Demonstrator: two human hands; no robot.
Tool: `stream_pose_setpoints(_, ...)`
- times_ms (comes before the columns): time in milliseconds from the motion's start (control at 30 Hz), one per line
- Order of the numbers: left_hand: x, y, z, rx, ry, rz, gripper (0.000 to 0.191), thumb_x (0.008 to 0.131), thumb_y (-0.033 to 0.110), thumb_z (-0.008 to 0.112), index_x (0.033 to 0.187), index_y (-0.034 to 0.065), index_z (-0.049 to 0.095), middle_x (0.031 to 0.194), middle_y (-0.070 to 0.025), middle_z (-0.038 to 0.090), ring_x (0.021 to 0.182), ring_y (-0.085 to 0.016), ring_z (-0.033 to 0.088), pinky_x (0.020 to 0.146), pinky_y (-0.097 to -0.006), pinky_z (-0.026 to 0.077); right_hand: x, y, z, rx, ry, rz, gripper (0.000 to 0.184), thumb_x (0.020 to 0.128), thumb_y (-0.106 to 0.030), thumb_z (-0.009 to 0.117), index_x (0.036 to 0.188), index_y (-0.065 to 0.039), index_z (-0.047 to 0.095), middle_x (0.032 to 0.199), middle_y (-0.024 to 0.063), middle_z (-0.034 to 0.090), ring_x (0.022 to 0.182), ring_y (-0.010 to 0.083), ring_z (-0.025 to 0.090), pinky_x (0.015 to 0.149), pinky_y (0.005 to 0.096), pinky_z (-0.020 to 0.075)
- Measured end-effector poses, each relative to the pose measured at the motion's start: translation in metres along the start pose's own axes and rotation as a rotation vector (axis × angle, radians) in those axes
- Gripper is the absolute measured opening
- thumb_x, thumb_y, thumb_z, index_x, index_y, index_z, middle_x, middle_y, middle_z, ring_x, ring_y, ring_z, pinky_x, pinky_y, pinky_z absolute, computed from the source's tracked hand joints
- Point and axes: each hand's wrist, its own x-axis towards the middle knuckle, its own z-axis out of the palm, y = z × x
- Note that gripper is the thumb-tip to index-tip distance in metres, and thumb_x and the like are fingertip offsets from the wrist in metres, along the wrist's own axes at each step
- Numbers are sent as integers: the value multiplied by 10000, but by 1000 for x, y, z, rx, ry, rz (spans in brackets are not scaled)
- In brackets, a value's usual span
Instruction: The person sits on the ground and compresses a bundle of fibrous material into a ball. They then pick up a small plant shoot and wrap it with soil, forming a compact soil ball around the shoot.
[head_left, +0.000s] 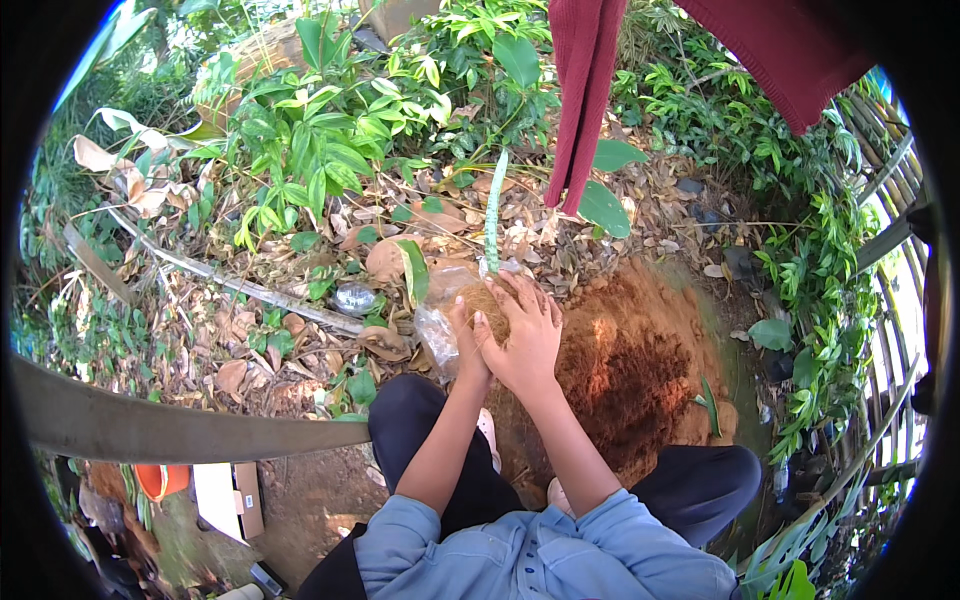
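Observation:
Both my hands are together over a clump of brown coconut fibre (487, 300) in a clear plastic bag (437, 337). My left hand (469, 341) lies at the bag's near side, partly hidden by my right hand (523, 330), which rests on the fibre with its fingers spread. An upright, mottled green snake plant leaf (493, 214) rises just beyond my fingertips. A yellow-edged leaf (413, 271) stands to the left of the bag. Heaped reddish-brown soil (637, 360) lies right of my hands, with a cut leaf piece (709, 407) on it.
Dark red cloth (589, 90) hangs ahead. A curved grey beam (187, 424) crosses at left. Beyond it are an orange container (161, 480) and a cardboard box (248, 499). Leafy plants (322, 142) grow ahead; a stick fence (892, 300) runs along the right.

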Motion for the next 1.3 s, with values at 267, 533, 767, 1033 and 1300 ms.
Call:
stream_pose_setpoints(267, 4, -8, -7, 191, 96, -21, 518, 962, 438, 269, 1242, 43, 452, 1212, -109, 527, 1110, -204, 504, 979, -343, 386, -1, 6, -3, -77, -212, 119, 505, 787, -299, 603, 1242, -85, 558, 1313, 171, 429, 1233, 361, 396, 1025, 470, 320)
stream_pose_setpoints(533, -4, 4, 18, 333, -47, -18, 576, 967, 476, 228, 1298, 45, 421, 1264, -101, 505, 1154, -196, 482, 1009, -346, 354, -7, 34, 1, 108, -147, -4, 576, 784, -299, 650, 1277, -38, 506, 1316, 214, 423, 1239, 380, 390, 1053, 456, 300)
stream_pose_setpoints(767, 2, 21, 24, 363, -74, -96, 555, 963, 476, 295, 1270, 44, 457, 1247, -73, 501, 1182, -173, 445, 1022, -331, 323, 0, 58, 13, 552, 76, 232, 627, 761, -232, 751, 1304, -67, 484, 1214, 196, 519, 1129, 296, 518, 975, 380, 410)
stream_pose_setpoints(1033, -4, 9, 47, 0, 103, -316, 580, 917, 545, 403, 1259, 84, 490, 1195, -91, 568, 1098, -219, 561, 943, -375, 449, -10, 45, 11, 1160, -14, 450, 457, 840, -150, 674, 1248, -14, 519, 1220, 120, 543, 1118, 206, 520, 974, 339, 398)
stream_pose_setpoints(1300, 1, 7, 36, 54, 174, -152, 698, 887, 634, 362, 1286, 72, 473, 1233, -103, 553, 1119, -240, 543, 970, -377, 424, -4, 35, 10, 752, 3, 176, 369, 876, -134, 567, 1212, 18, 548, 1214, 153, 545, 1185, 275, 471, 1043, 369, 313)
